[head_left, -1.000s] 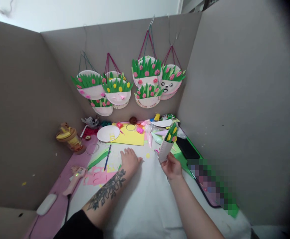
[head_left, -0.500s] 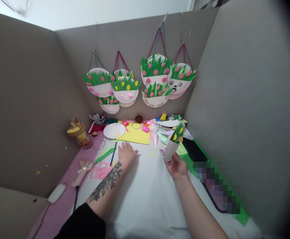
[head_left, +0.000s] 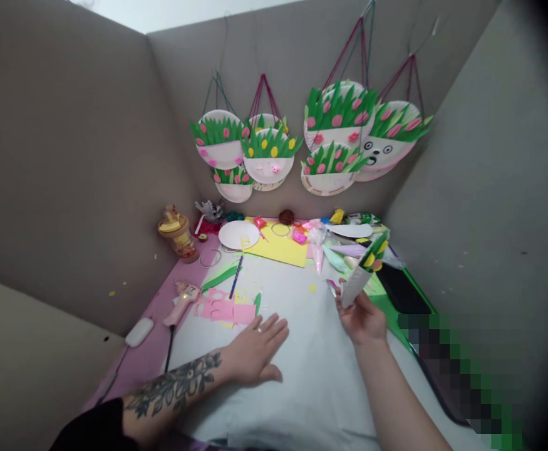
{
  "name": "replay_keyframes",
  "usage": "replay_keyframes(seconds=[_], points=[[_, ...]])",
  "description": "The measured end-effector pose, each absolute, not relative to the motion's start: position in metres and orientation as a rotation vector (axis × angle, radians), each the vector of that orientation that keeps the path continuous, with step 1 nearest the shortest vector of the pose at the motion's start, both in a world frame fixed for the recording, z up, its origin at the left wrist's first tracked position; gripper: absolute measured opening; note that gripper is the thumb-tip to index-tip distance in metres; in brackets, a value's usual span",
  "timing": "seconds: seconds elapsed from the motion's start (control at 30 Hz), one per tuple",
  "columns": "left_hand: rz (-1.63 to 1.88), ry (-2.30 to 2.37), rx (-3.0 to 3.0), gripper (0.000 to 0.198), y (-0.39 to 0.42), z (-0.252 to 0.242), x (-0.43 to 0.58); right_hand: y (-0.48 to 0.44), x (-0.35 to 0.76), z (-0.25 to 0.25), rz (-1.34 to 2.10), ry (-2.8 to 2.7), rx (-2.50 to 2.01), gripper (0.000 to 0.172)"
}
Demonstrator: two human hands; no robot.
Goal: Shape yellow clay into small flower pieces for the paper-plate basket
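My right hand [head_left: 362,316] grips a folded white paper-plate craft [head_left: 357,282] with green leaves and yellow dots at its top, held upright and tilted right above the table. My left hand [head_left: 255,351] lies flat on the white sheet [head_left: 302,376] with its fingers stretched out and holds nothing. Pink cut-out paper scraps [head_left: 220,310] lie just beyond the left hand, with a blue pencil [head_left: 235,285] and a green paper strip [head_left: 220,277] farther back.
Several finished plate baskets [head_left: 267,153] with green leaves hang on the back cardboard wall. A glue gun [head_left: 180,299] and a white mouse-like object [head_left: 138,332] lie on the pink mat at left. A yellow sheet [head_left: 280,247], white plate [head_left: 238,235], a jar [head_left: 176,233] and a dark phone [head_left: 403,288] stand farther back.
My left hand has slid back toward me across the white sheet, away from the pencil. The right hand still holds the craft; the view has swung left and down.
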State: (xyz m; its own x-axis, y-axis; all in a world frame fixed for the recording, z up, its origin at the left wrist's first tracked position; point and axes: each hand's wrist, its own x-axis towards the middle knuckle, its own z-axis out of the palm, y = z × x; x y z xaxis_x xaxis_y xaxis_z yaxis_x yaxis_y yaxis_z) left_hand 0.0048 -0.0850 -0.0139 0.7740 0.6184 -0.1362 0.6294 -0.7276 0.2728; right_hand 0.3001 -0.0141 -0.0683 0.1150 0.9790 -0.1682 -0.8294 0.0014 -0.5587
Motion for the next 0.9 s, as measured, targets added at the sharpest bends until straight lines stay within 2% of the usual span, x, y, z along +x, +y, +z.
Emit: replay_keyframes(seconds=[0.1,0.33,0.53,0.6,0.7,0.8,0.9], points=[[-0.033,1.04,2.664,0.077,-0.068,-0.025,-0.007,-0.013,0.297,-0.07,1.461,-0.324,-0.631,0.028],[-0.053,1.531,2.608,0.058,0.029,-0.018,-0.013,-0.017,0.294,-0.068,1.398,-0.334,-0.616,0.024],[-0.02,1.587,2.587,0.053,-0.011,-0.01,0.002,-0.017,0.295,-0.072,1.426,-0.338,-0.659,0.027],[-0.022,1.501,2.589,0.063,-0.04,-0.011,0.001,-0.017,0.294,-0.073,1.449,-0.33,-0.68,0.028],[-0.07,1.132,2.654,0.075,-0.065,-0.016,-0.008,-0.018,0.294,-0.072,1.468,-0.329,-0.683,0.029],[-0.088,0.966,2.68,0.07,-0.049,-0.019,-0.017,-0.02,0.291,-0.068,1.488,-0.334,-0.659,0.029],[-0.108,1.322,2.635,0.061,-0.007,-0.014,-0.019,-0.021,0.286,-0.062,1.478,-0.308,-0.634,0.028]])
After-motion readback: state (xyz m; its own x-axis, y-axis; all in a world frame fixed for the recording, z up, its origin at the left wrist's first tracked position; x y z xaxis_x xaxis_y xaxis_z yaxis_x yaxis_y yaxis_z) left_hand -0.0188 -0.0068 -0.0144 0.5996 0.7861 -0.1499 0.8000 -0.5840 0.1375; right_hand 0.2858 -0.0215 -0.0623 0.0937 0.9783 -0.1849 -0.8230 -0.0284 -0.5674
